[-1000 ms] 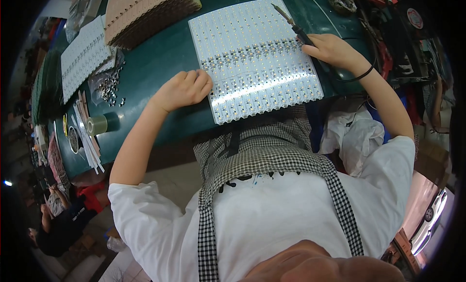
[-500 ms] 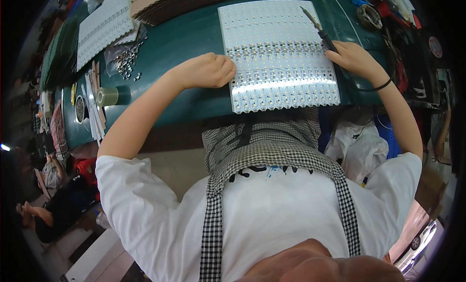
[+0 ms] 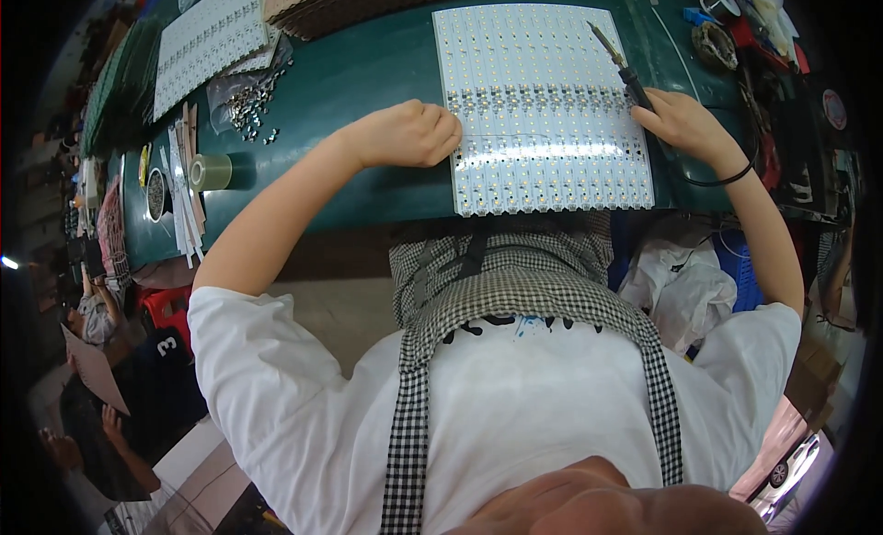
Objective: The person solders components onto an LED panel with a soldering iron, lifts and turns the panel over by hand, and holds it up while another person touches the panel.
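A white LED circuit board panel (image 3: 543, 57), with rows of small yellowish chips and a band of denser parts, lies flat on the green table before me. My right hand (image 3: 681, 126) is wrapped round the black handle of a soldering iron (image 3: 633, 82) at the panel's right edge. The iron's tip points up and left, over the panel's far right part. At the left edge, my left hand (image 3: 414, 135) is closed, fingertips pinched together. A thin solder wire (image 3: 506, 134) appears to run from those fingers across the panel; its held end is hidden.
Left of me lie a tape roll (image 3: 211, 172), pale strips (image 3: 189, 190), a cup of small parts (image 3: 156, 195) and a bag spilling metal pieces (image 3: 253, 107). More panels (image 3: 212, 43) and a brown stack (image 3: 349, 3) lie behind. A wire spool (image 3: 720, 3) stands far right.
The view has shifted slightly, moving table and hands rightward in the picture. Both hands keep about the same place against the panel. At far left, another person now holds a pale sheet.
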The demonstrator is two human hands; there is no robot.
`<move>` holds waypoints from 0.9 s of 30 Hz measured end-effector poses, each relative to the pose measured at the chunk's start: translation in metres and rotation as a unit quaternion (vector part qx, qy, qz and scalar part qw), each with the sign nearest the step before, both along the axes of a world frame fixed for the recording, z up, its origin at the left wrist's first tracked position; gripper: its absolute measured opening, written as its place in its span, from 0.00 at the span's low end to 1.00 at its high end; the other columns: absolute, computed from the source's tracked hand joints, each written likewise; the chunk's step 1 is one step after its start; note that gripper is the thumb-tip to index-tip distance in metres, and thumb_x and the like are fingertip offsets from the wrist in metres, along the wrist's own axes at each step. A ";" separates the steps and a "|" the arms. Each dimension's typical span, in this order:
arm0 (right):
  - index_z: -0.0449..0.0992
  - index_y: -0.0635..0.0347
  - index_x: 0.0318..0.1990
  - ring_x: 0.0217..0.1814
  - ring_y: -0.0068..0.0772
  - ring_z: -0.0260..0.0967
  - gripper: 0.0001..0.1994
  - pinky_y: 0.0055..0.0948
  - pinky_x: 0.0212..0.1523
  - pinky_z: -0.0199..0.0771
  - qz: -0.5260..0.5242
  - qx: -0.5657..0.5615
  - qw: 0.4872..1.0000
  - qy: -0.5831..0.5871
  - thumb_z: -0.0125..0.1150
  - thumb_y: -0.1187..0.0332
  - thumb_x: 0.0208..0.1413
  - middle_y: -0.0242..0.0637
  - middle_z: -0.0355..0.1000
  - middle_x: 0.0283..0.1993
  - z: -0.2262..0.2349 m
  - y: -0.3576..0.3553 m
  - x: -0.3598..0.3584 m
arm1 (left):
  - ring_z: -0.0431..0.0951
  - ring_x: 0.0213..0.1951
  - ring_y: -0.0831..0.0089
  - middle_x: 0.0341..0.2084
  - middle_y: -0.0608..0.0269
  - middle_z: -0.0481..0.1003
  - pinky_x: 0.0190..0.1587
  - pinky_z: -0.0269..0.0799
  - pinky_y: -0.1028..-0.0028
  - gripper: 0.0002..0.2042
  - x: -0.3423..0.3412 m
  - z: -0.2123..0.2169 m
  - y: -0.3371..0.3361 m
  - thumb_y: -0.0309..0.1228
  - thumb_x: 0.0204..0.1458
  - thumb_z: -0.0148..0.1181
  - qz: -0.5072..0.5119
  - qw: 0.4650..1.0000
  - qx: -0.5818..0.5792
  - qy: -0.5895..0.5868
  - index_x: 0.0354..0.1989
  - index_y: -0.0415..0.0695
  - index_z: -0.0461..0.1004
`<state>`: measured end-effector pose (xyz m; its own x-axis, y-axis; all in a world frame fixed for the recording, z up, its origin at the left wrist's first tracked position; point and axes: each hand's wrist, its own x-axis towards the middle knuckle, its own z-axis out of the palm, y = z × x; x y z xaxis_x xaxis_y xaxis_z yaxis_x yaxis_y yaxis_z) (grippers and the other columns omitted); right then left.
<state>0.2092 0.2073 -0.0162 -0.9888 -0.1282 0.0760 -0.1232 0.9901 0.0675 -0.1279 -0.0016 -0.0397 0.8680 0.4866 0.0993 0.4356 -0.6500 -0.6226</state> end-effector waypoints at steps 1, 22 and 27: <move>0.62 0.61 0.34 0.28 0.44 0.66 0.08 0.37 0.25 0.67 -0.001 -0.001 1.000 -0.002 0.50 0.74 0.44 0.42 0.61 0.25 0.000 0.000 -0.001 | 0.63 0.18 0.83 0.16 0.73 0.63 0.16 0.51 0.82 0.05 0.000 -0.002 -0.001 0.31 0.40 0.52 0.006 1.000 -0.002 -0.003 0.24 0.43 0.68; 0.51 0.56 0.36 0.29 0.30 0.70 0.22 0.20 0.32 0.70 -0.265 -0.562 0.649 0.438 0.60 0.84 0.45 0.50 0.72 0.31 0.055 -0.196 -0.010 | 0.71 0.20 0.68 0.19 0.66 0.65 0.20 0.65 0.70 0.12 0.150 0.058 -0.054 0.39 0.45 0.59 0.104 0.750 -0.429 -0.492 0.22 0.44 0.67; 0.51 0.55 0.34 0.27 0.26 0.64 0.18 0.21 0.36 0.63 -0.314 -0.471 0.659 0.495 0.57 0.82 0.48 0.45 0.71 0.29 0.057 -0.194 0.000 | 0.69 0.20 0.72 0.23 0.67 0.68 0.21 0.63 0.75 0.11 0.135 0.051 -0.051 0.37 0.47 0.60 0.055 0.636 -0.563 -0.525 0.23 0.44 0.66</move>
<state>0.2096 0.0131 0.0409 -0.2315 0.8477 0.4773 -0.0273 0.4848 -0.8742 0.0067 -0.0524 0.0113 0.5658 0.8142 0.1302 0.3078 -0.3551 0.8827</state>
